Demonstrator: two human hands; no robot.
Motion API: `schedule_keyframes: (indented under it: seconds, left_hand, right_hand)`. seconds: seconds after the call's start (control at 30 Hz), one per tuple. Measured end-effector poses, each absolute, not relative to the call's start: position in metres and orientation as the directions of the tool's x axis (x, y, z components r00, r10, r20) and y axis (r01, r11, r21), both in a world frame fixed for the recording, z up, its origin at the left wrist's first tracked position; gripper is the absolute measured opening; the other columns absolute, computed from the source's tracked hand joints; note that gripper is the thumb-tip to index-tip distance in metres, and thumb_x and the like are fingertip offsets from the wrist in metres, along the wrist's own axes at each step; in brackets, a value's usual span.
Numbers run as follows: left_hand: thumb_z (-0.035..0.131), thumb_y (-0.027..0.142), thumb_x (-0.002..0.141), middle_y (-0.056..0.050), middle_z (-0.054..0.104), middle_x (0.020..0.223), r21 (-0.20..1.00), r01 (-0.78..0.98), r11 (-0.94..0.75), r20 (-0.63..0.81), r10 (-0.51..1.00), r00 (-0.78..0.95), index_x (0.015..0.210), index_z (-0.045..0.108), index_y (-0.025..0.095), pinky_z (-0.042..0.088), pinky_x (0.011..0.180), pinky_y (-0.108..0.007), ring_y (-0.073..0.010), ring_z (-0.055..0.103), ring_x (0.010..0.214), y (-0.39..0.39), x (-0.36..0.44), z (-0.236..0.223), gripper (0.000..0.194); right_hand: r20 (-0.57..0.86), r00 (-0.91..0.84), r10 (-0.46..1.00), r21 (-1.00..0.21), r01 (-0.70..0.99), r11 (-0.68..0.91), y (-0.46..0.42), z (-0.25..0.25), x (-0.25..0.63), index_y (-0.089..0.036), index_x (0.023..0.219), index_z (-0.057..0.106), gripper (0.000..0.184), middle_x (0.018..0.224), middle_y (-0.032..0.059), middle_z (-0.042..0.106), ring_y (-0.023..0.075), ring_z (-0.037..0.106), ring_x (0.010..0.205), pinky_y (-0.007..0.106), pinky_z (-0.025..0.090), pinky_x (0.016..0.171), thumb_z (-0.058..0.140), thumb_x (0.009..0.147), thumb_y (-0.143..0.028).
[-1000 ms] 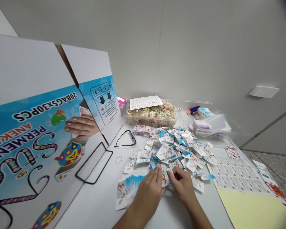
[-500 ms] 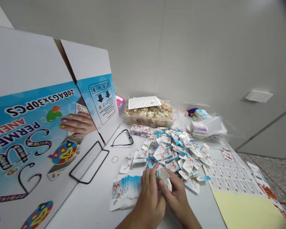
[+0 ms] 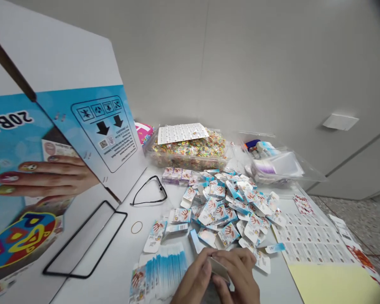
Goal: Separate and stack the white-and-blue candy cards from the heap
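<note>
Between both hands, low in the middle of the view, is a small carton (image 3: 219, 270), its plain greyish side facing up. My left hand (image 3: 194, 276) has its fingers closed on the carton's left edge. My right hand (image 3: 239, 270) grips the other side, fingers curled over it and the thumb below. Just beyond lies a loose heap of small blue-and-white cartons (image 3: 229, 234) printed with a hand picture, several with end flaps open. A row of flat cartons (image 3: 164, 270) stands packed together left of my left hand.
A large printed box (image 3: 95, 126) rises at the left. Behind the heap are a clear tub of colourful small packets (image 3: 190, 154) and a plastic bin (image 3: 277, 166). Glasses (image 3: 150, 191) and a rubber band (image 3: 137, 227) lie left. Sticker sheets (image 3: 316, 236) lie right.
The view has moved closer and the large box fills more of the left. Both hands sit lower in view, and my right hand's fingers have curled over the carton.
</note>
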State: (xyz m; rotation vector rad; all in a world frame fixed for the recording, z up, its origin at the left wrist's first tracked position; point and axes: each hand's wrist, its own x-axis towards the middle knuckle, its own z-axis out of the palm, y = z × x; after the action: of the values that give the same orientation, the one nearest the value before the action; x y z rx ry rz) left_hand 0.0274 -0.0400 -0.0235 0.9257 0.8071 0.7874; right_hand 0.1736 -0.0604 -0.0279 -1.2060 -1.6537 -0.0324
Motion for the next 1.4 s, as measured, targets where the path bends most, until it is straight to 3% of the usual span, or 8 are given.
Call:
schedule_keyframes:
  seconds: [0.13, 0.37, 0.5, 0.73, 0.8, 0.9, 1.13, 1.4]
  left_hand:
    - [0.06, 0.052, 0.083, -0.012, 0.067, 0.12, 0.783, -0.361, 0.507, -0.31, 0.821, 0.48, 0.104, 0.071, 0.018, 0.045, 0.103, -0.043, -0.0294, 0.058, 0.119, -0.036, 0.034, -0.026, 0.041]
    - [0.06, 0.037, 0.073, -0.005, 0.068, 0.076, 0.558, -0.416, 0.718, -0.442, 0.681, 0.584, 0.08, 0.067, 0.014, 0.051, 0.078, -0.035, -0.0215, 0.065, 0.077, -0.031, 0.03, 0.0, 0.024]
    - [0.061, 0.031, 0.074, -0.002, 0.064, 0.073, 0.619, -0.416, 0.666, -0.446, 0.734, 0.511, 0.075, 0.062, 0.015, 0.05, 0.076, -0.03, -0.0185, 0.062, 0.078, -0.029, 0.03, 0.004, 0.016]
    - [0.058, 0.049, 0.085, -0.01, 0.07, 0.102, 0.715, -0.384, 0.584, -0.384, 0.787, 0.482, 0.119, 0.062, 0.019, 0.053, 0.066, -0.032, -0.0259, 0.065, 0.093, -0.023, 0.031, -0.007, 0.046]
    - [0.055, 0.057, 0.086, -0.011, 0.069, 0.106, 0.741, -0.367, 0.562, -0.358, 0.794, 0.492, 0.124, 0.06, 0.019, 0.054, 0.064, -0.032, -0.026, 0.065, 0.092, -0.023, 0.03, -0.005, 0.053]
    - [0.048, 0.069, 0.085, -0.011, 0.07, 0.098, 0.746, -0.299, 0.595, -0.37, 0.744, 0.557, 0.124, 0.06, 0.017, 0.052, 0.055, -0.03, -0.0251, 0.067, 0.082, -0.022, 0.029, 0.002, 0.066]
    - [0.047, 0.071, 0.085, -0.003, 0.057, 0.06, 0.871, -0.19, 0.452, -0.298, 0.796, 0.526, 0.105, 0.065, 0.013, 0.048, 0.046, -0.026, -0.0178, 0.057, 0.054, -0.025, 0.03, 0.007, 0.064]
    - [0.053, 0.061, 0.087, 0.002, 0.051, 0.068, 0.982, -0.034, 0.188, -0.157, 0.894, 0.42, 0.107, 0.061, 0.017, 0.041, 0.036, -0.02, -0.0139, 0.053, 0.053, -0.031, 0.038, 0.003, 0.049]
  right_hand:
    - [0.761, 0.104, 0.64, -0.466, 0.775, 0.428, -0.063, -0.036, 0.17, -0.022, 0.136, 0.054, 0.049, 0.112, 0.0142, 0.067, 0.0308, 0.062, 0.094, 0.044, 0.045, 0.081, 0.052, 0.093, -0.047]
    - [0.736, -0.057, 0.675, -0.44, 0.717, 0.541, -0.075, -0.016, 0.161, -0.022, 0.128, 0.057, 0.046, 0.118, 0.0147, 0.057, 0.0294, 0.057, 0.106, 0.045, 0.051, 0.086, 0.059, 0.083, -0.012]
    - [0.617, -0.067, 0.784, -0.567, 0.653, 0.502, -0.069, -0.005, 0.162, -0.025, 0.12, 0.062, 0.036, 0.127, 0.0129, 0.057, 0.028, 0.057, 0.113, 0.045, 0.051, 0.091, 0.058, 0.086, -0.015]
    - [0.52, 0.027, 0.854, -0.762, 0.466, 0.449, -0.054, -0.009, 0.167, -0.022, 0.096, 0.07, 0.012, 0.115, 0.0106, 0.069, 0.0223, 0.065, 0.105, 0.037, 0.053, 0.09, 0.059, 0.091, -0.023]
    - [0.499, 0.124, 0.858, -0.794, 0.462, 0.395, -0.055, -0.015, 0.166, -0.022, 0.111, 0.067, 0.021, 0.111, 0.01, 0.071, 0.0215, 0.066, 0.103, 0.035, 0.053, 0.089, 0.061, 0.091, -0.025]
    - [0.496, 0.178, 0.85, -0.805, 0.462, 0.373, -0.058, -0.019, 0.164, -0.023, 0.134, 0.054, 0.043, 0.109, 0.0094, 0.072, 0.0211, 0.067, 0.099, 0.036, 0.053, 0.088, 0.062, 0.091, -0.026]
    - [0.625, 0.038, 0.779, -0.684, 0.508, 0.523, -0.057, -0.007, 0.169, -0.023, 0.1, 0.072, 0.018, 0.098, 0.0067, 0.075, 0.0208, 0.069, 0.09, 0.041, 0.05, 0.09, 0.057, 0.093, -0.02]
    - [0.147, 0.255, 0.956, -0.987, -0.024, 0.159, -0.059, -0.015, 0.157, -0.019, 0.093, 0.064, 0.027, 0.074, 0.0009, 0.064, 0.0118, 0.057, 0.047, 0.025, 0.05, 0.043, 0.065, 0.087, -0.046]
